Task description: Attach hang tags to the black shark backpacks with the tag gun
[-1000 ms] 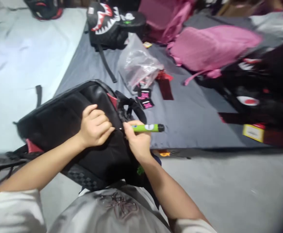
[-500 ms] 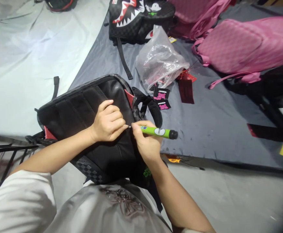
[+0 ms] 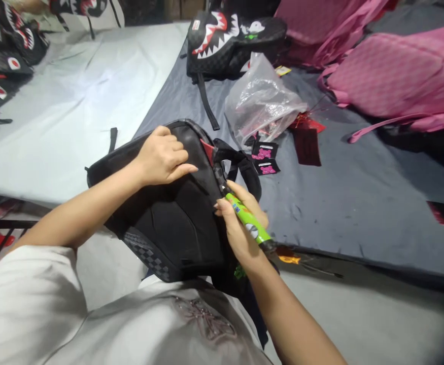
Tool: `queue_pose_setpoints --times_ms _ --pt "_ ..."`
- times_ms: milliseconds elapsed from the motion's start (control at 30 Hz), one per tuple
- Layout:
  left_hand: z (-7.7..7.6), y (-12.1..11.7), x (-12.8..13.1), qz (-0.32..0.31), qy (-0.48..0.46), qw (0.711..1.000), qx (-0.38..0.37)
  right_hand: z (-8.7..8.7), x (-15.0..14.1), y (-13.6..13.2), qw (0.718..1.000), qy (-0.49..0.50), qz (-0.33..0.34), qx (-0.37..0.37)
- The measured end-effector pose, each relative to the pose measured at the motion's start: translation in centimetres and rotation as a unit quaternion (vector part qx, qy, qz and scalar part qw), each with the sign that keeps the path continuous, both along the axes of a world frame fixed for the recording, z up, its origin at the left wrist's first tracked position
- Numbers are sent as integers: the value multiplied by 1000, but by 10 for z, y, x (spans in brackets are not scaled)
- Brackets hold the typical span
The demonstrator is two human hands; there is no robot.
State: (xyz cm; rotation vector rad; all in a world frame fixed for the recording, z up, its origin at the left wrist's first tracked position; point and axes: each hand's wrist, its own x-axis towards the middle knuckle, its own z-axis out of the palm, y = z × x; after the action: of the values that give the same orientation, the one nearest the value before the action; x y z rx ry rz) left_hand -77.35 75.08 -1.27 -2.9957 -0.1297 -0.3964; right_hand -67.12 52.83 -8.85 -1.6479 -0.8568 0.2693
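Note:
A black backpack (image 3: pixel 168 223) with checkered trim leans against my body at the table edge, its smooth padded panel facing up. My right hand (image 3: pixel 243 218) is closed round a green marker pen (image 3: pixel 246 217). The pen's pale tip points away from me, at the bag's checkered side edge near the red corner piece (image 3: pixel 207 151). My left hand (image 3: pixel 164 157) lies over the upper part of the panel, fingers curled under and thumb stretched toward the right. What is beneath those fingers is hidden. A black looped strap (image 3: pixel 250 175) rises beside the bag's right edge.
On the grey-covered table (image 3: pixel 343 203) lie a clear plastic bag (image 3: pixel 262 99), cards with pink bears (image 3: pixel 265 159) and a dark red tag (image 3: pixel 307 147). Behind are a shark-mouth backpack (image 3: pixel 222 48) and pink backpacks (image 3: pixel 393 71). More black bags (image 3: pixel 10 61) sit at the far left.
My left hand has moved up and away from the pen tip, its thumb now apart. My right hand has turned the marker from nearly level to steeply slanted. The view has shifted slightly.

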Motion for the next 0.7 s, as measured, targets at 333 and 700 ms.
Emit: queue_pose_setpoints --times_ms 333,700 --pt "106 -127 -18 72 -52 994 62 83 -8 -44 945 -325 -2 45" --pt "45 -116 -18 -9 28 999 13 -6 -7 -46 932 -338 59 114"
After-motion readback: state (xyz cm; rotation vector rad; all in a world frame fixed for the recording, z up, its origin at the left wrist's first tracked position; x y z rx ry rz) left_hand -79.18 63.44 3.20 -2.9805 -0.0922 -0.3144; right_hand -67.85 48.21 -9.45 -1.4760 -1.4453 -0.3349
